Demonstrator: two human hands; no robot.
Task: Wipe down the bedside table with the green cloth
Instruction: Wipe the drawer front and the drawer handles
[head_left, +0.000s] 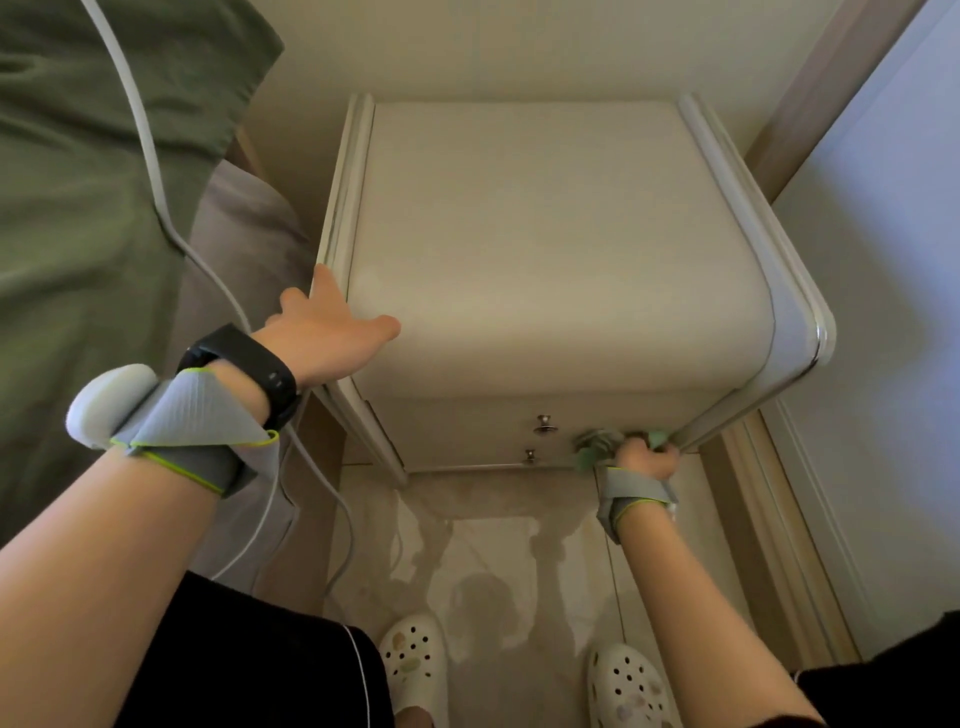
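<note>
While the left hand (332, 325) lay flat and open on the front left corner of the bedside table (561, 249), bracing it and gripping nothing, the right hand (647, 460) was down at the front face, low on the right side, fingers closed around the bunched green cloth (597, 447). The cloth was pressed against the drawer front just beside the right front edge, and only bits of it showed around the fist.

In the head view, the only one given, the step in hand looked to be wiping the front of the table. To do it well, the cloth would probably need spreading flatter under the palm rather than staying wadded, so that more of it met the surface. Strokes could run side to side across each drawer front, working around the small knobs (544, 423), with the braced hand keeping the table from shifting. The moulded side rails and the rounded front edge seemed likely to hold dust, so they would deserve a pass as well.

Counted: one table, one cloth, two drawer knobs, two hands, each wrist wearing a grey strap (192, 421). There was also one black watch (249, 364), one white cable (150, 156) over the green bedding (78, 208), and two white clogs (415, 660) on the floor.
</note>
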